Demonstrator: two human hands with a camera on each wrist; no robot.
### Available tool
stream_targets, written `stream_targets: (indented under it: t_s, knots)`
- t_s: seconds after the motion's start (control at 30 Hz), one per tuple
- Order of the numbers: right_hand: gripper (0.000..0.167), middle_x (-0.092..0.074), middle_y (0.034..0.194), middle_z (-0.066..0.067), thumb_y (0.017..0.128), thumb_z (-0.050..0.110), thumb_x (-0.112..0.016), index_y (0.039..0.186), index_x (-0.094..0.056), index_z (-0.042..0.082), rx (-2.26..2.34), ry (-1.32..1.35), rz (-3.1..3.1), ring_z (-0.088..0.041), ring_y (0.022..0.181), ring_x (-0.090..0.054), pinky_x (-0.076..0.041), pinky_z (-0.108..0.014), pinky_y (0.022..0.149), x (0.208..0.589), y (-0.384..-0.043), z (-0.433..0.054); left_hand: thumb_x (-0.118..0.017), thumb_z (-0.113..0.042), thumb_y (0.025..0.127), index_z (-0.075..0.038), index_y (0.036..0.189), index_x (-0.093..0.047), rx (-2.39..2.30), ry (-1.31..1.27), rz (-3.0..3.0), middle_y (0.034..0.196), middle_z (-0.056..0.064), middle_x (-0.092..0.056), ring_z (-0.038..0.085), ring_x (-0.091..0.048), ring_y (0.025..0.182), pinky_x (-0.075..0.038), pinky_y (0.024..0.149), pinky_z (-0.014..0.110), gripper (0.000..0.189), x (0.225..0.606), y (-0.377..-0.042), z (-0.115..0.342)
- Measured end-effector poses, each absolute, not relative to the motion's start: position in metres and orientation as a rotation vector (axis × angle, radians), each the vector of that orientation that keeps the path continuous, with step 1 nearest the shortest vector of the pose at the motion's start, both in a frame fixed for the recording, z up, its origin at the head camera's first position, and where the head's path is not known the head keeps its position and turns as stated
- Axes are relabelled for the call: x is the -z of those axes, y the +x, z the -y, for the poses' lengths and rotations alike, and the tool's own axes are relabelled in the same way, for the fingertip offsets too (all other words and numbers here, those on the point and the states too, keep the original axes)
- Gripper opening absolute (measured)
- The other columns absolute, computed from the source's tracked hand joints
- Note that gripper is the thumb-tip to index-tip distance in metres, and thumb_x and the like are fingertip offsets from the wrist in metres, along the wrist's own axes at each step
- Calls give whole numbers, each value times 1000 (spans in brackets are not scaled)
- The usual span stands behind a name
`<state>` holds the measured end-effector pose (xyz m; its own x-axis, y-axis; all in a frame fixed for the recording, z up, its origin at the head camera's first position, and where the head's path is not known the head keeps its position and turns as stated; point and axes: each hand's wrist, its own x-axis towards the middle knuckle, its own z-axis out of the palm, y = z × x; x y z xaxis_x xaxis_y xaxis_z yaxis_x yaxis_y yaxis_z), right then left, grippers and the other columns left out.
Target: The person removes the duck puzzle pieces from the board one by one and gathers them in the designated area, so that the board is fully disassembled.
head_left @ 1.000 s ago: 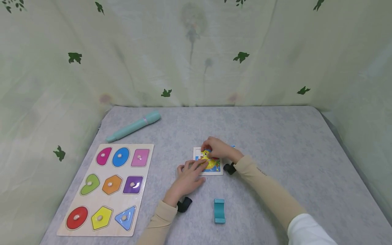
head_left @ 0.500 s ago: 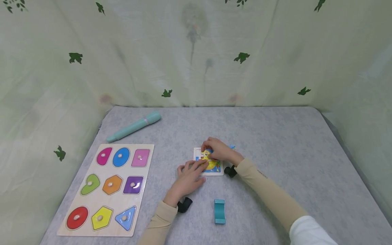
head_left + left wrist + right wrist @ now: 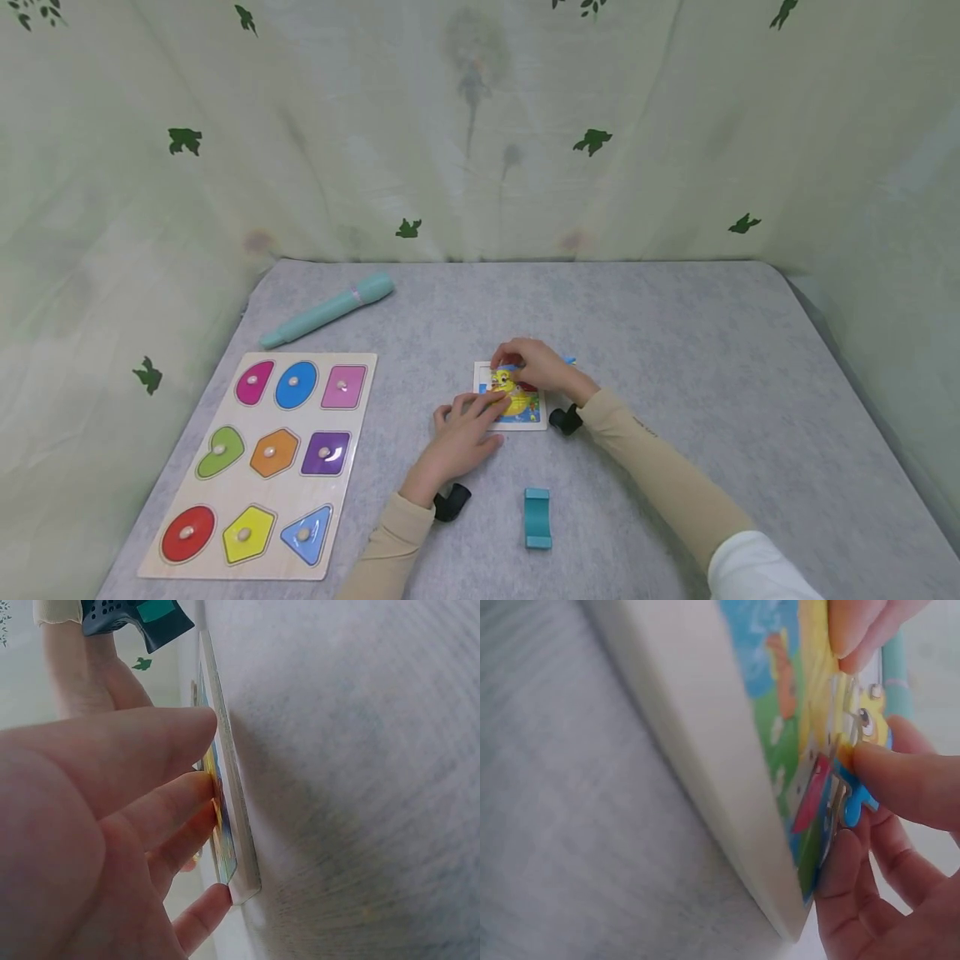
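A small jigsaw puzzle in a pale wooden frame (image 3: 540,427) lies mid-table under both hands. My left hand (image 3: 461,440) rests its fairly straight fingertips on the puzzle's lower left; the left wrist view shows them along the puzzle's edge (image 3: 238,832). Over the top of the puzzle, my right hand (image 3: 538,367) pinches a yellow and blue jigsaw piece (image 3: 870,712) with a printed eye. In the right wrist view this piece stands tilted above the puzzle face, the thumb on its near side. My fingers hide part of the picture.
To the left lies a wooden peg board (image 3: 292,521) with several coloured knobbed shapes. Behind it is a teal pen-shaped object (image 3: 322,317). A teal curved holder (image 3: 537,518) lies in front of the puzzle. A bit of blue (image 3: 570,361) shows behind my right wrist.
My right hand shifts only slightly at the puzzle's top, still pinching the piece, whose tilt changes a little. The left hand stays in place.
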<state>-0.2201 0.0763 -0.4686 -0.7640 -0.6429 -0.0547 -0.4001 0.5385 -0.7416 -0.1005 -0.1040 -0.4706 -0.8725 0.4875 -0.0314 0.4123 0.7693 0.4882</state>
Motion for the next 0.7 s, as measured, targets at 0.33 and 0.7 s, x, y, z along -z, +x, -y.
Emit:
stream_targets:
  t_s: [0.33,0.7]
  knots:
    - [21,-59,92,-7,87,-2,-59,106,-67,2,1341,-720,-2322,-20,75,-51,-44,-31,65,464,-232,-105,-60,-20,95,-11,142,-47,-725,707,-2803,148,5,-37,35,-28,129,-20,94,61,49,470,-100,103]
    - [20,-60,95,-11,87,1,-59,106,-64,-3,1390,-462,-2262,-22,77,-49,-43,-33,65,456,-236,-178,-61,-20,95,-11,142,-47,-745,698,-2806,147,5,-39,35,-29,129,-19,95,61,51,470,-99,103]
